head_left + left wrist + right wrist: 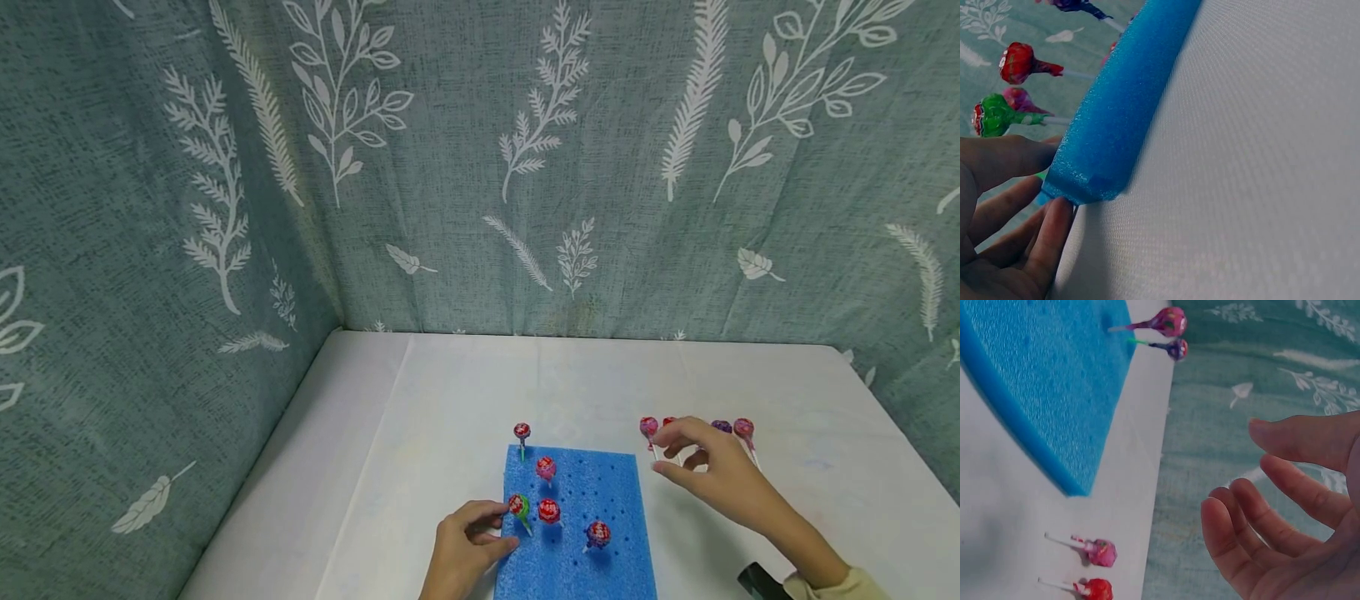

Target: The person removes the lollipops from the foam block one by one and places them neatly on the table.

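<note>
A blue foam board [615, 492] dotted with small holes lies on the table. Several wrapped lollipops stand in it by their sticks, among them a green one [518, 505] near the left edge and a red one [549, 511] beside it. My left hand [467, 546] grips the board's left edge, thumb and fingers bent about the corner in the left wrist view. Over a row of loose lollipops right of the board hovers my right hand [712, 468], thumb and fingers apart, nothing between them. It partly hides the row; a pink lollipop [1102, 552] shows in the right wrist view.
The white table [450, 400] runs back to a green curtain [450, 167] with white leaf prints, which also hangs at the left. Near my right forearm lies a dark cylindrical object [761, 581]. A purple lollipop [722, 426] lies at the row's right part.
</note>
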### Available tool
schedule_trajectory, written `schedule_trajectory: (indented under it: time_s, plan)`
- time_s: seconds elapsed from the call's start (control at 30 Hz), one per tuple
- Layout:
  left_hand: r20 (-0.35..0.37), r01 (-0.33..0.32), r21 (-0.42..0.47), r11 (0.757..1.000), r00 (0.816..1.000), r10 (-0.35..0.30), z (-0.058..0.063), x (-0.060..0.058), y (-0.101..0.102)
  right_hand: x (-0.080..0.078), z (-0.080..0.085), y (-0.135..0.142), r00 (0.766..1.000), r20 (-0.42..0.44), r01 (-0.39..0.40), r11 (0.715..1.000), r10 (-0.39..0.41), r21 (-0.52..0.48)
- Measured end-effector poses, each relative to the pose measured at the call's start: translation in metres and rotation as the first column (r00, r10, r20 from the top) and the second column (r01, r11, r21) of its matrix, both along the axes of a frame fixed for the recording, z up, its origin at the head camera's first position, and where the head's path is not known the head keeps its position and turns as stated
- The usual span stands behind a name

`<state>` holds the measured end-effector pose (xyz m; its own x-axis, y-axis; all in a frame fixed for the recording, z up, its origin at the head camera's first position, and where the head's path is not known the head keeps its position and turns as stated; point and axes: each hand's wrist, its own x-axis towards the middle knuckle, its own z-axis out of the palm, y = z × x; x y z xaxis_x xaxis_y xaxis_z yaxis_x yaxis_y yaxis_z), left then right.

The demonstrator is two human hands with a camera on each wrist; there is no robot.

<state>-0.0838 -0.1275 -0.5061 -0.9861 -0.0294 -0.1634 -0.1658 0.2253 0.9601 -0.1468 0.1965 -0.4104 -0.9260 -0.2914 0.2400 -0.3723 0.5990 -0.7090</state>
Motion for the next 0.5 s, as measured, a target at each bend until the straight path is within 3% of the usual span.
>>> schedule_trajectory:
  time_s: [0.27, 0.5]
  plan:
    - [-0.006, -0.002, -0.001, 1.0, 1.0, 0.002, 0.0, 0.0, 0.0, 0.006, -0.001, -0.012, 0.995, 0.087, -0.043, 0.999, 0.043, 0.001]
    - [-0.004, -0.007, -0.005, 1.0, 1.0, 0.007, 0.0, 0.0, 0.0, 0.013, -0.005, -0.022, 0.989, 0.1, -0.111, 0.994, 0.112, -0.015]
